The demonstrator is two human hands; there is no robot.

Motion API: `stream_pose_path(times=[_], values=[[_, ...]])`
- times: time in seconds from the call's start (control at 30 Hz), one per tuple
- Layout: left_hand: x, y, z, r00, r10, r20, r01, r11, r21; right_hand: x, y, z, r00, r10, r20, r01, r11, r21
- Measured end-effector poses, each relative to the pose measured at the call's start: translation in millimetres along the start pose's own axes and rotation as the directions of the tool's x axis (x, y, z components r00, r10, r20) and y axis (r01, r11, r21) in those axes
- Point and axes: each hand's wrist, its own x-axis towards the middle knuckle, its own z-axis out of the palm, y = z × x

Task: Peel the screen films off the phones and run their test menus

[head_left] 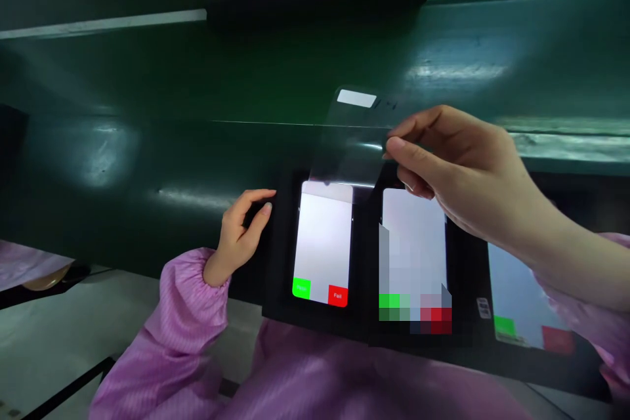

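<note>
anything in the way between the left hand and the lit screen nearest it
Nothing visible blocks it: only a strip of the black surface lies between the left hand and the leftmost lit screen. The clear sheet, pinched in the right hand, appears above that screen's top end, outside the gap.

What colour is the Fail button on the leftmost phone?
The Fail button is red, showing best in the head view.

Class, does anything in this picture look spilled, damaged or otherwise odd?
Yes: the middle lit white rectangular screen breaks into coarse square blocks across its lower part, while the left lit white rectangular screen is crisp. This may be image masking, not damage. No spill shows.
</note>
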Motion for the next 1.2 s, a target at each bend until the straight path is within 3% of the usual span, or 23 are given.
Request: stream_pose_path(times=[0.37,0.57,0.63,0.73,0.77,0.83,0.9,0.93,1.0,1.03,1.13,1.2], values=[[-3,-1,1.9,1.000,0.007,0.012,-0.006,0.996,-0.093,-39,-3,16,0.998,0.004,0.066,0.004,0.993,-0.119],[-30,15,5.8,0.999,0.018,-0.042,-0.026,0.980,-0.199,-63,4,27,0.988,0.097,0.124,-0.073,0.980,-0.186],[-47,24,4.2,1.000,0.015,-0.023,-0.020,0.980,-0.198,-74,3,26,0.952,0.169,0.257,-0.109,0.966,-0.234],[-76,43,-5.6,0.999,0.011,0.046,-0.006,0.995,-0.101,-98,-1,11,0.851,0.238,0.468,-0.083,0.941,-0.327],[-87,50,-10.2,0.996,0.021,0.082,-0.018,0.999,-0.038,-109,-2,5,0.862,0.191,0.469,-0.010,0.932,-0.362],[-106,62,-19.1,0.984,0.056,0.168,-0.074,0.992,0.103,-132,-1,-7,0.915,-0.033,0.402,0.236,0.851,-0.468],[-121,68,-23.8,0.964,0.129,0.233,-0.178,0.962,0.205,-156,4,-14,0.891,-0.253,0.376,0.448,0.625,-0.640],[-125,68,-24.0,0.955,0.168,0.244,-0.227,0.945,0.237,-167,8,-15,0.873,-0.298,0.386,0.487,0.493,-0.721],[-129,64,-20.2,0.944,0.233,0.233,-0.297,0.908,0.295,-187,17,-19,0.867,-0.339,0.365,0.469,0.307,-0.828],[-129,60,-17.1,0.940,0.257,0.225,-0.322,0.885,0.336,-197,22,-23,0.871,-0.375,0.318,0.433,0.282,-0.856],[-126,48,-8.7,0.930,0.268,0.251,-0.359,0.809,0.465,-224,34,-39,0.873,-0.476,0.106,0.292,0.336,-0.896],[-124,45,-6.2,0.937,0.255,0.241,-0.344,0.799,0.493,-240,39,-52,0.895,-0.444,0.037,0.192,0.311,-0.931]])
